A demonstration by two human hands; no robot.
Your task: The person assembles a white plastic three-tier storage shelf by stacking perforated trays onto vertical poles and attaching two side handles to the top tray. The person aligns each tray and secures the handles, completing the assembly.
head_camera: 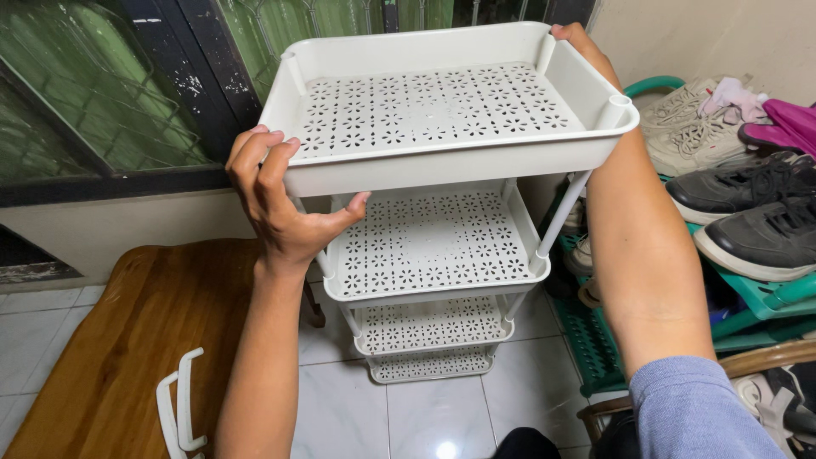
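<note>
While held level above a stack of matching tiers, white perforated plastic tray seen at centre frame, topmost of a four-level shelf rack standing on pale tiled floor. Flower-shaped cut-outs across the tray bottom; round corner sockets at its rim, the near right one just above a thin white upright post. Left hand closed on the tray's near left corner, fingers curled over the rim, thumb pressed under the front wall. Right hand gripping the far right corner, fingertips hooked over the rim, forearm running down the tray's right side, blue-grey sleeve at the elbow. Three lower tiers of the same pattern beneath, each seen smaller toward the floor. To the left, brown wooden bench, a loose white plastic part lying on its near edge. To the right, green plastic shoe rack carrying black sneakers, pale sneakers and pink footwear. Behind, dark-framed window with green patterned glass and cream wall.
</note>
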